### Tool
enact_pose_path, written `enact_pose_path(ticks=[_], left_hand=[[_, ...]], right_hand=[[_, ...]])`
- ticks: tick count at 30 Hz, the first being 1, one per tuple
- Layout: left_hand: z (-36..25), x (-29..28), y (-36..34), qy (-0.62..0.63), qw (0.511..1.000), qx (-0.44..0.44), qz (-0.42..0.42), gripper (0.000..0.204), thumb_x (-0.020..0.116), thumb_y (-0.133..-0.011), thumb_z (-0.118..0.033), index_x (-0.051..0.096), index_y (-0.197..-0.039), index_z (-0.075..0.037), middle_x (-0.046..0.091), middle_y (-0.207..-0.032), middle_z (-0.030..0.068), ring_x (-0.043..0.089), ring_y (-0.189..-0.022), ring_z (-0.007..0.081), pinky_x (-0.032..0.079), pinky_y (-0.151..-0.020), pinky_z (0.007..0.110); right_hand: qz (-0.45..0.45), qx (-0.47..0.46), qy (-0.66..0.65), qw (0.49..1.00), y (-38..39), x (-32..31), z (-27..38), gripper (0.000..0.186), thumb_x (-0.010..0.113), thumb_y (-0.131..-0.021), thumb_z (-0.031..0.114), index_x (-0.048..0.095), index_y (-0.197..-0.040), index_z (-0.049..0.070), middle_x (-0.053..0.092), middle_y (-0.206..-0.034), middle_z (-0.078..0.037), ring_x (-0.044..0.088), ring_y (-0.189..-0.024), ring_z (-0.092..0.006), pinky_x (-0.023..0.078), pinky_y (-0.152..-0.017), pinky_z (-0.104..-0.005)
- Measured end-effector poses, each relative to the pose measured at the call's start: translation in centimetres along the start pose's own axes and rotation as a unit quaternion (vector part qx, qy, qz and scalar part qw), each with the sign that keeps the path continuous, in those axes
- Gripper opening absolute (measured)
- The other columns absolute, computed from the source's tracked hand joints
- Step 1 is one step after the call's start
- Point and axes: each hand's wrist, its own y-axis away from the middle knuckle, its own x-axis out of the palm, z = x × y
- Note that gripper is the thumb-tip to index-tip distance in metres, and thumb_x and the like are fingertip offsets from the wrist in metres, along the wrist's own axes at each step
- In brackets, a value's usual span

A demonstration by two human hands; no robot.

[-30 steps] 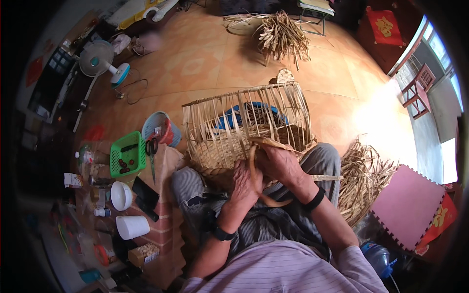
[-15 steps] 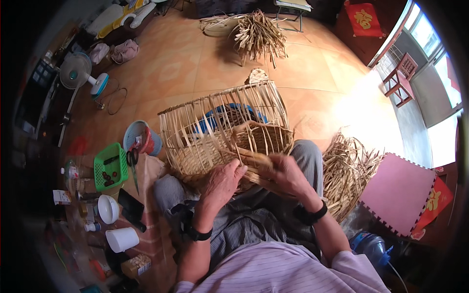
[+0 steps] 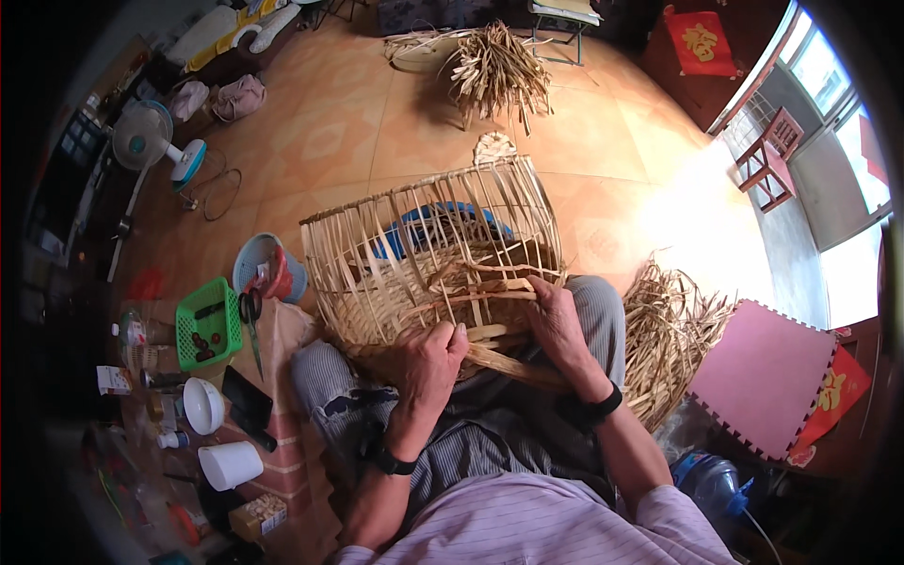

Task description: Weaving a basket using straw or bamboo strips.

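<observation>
A half-woven straw basket [image 3: 358, 264], with upright slats and a blue object [image 3: 405, 235] behind or inside it, rests at my knees. My left hand [image 3: 428, 363] is closed on a flat straw strip at the basket's front, thumb raised against the weaving. My right hand [image 3: 556, 320] grips a pale folded strip [image 3: 508, 284] among the front slats, higher and to the right. A broad loose strip [image 3: 508, 363] runs below and between my hands.
Scissors [image 3: 250, 315], a green plastic basket [image 3: 202, 344], cups, bowl and bottles lie to my left. Straw piles [image 3: 664, 339] [image 3: 499, 71] lie right and ahead. A fan [image 3: 141, 132], pink foam mat [image 3: 763, 377], blue water jug [image 3: 706, 485] and wooden chair [image 3: 772, 160] surround me.
My hands have separated: the left moved down and left, the right up. The looped brown strip that hung between them now lies across the basket's front. The view shifted slightly.
</observation>
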Motion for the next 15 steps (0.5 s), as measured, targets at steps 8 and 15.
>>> enact_pose_path(ticks=[8, 15], left_hand=[[5.2, -0.4, 0.5, 0.031, 0.996, -0.017, -0.076, 0.033, 0.073, -0.088, -0.011, 0.05, -0.066, -0.004, 0.055, -0.061, 0.0169, 0.059, -0.06, 0.0378, 0.047, -0.061, 0.047], [6.3, -3.0, 0.2, 0.049, 0.997, -0.055, 0.038, 0.035, 0.071, -0.096, -0.017, 0.053, -0.071, 0.0, 0.057, -0.068, 0.0199, 0.06, -0.066, 0.0392, 0.047, -0.064, 0.048]], right_hand=[[0.035, 0.031, -0.133, 0.99, 0.0, 3.6, 2.1, 0.024, 0.056, -0.093, -0.003, 0.067, -0.115, -0.003, 0.069, -0.09, -0.017, 0.065, -0.085, -0.0157, 0.055, -0.08, -0.0335], [0.087, 0.077, -0.355, 0.928, -2.8, 2.7, 1.9, 0.025, 0.053, -0.104, 0.007, 0.064, -0.125, -0.002, 0.074, -0.084, -0.005, 0.061, -0.052, -0.0084, 0.051, -0.049, -0.022]])
